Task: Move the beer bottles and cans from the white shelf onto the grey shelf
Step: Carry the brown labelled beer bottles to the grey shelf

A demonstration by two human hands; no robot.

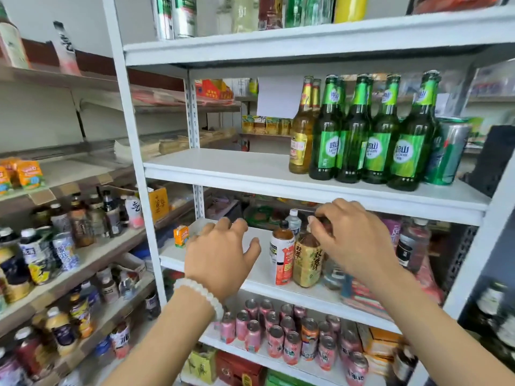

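white shelf: taking up the middle of the view
beer bottles: sitting in a row toward its right end, one amber, rest green
can: standing just right of them
left hand: hovering one level below, fingers spread, holding nothing
right hand: also one level below, pinching the cap of a tea bottle

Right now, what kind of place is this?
Probably a small shop. The white shelf holds green beer bottles, pink cans sit in rows below, and more drinks fill the grey shelf.
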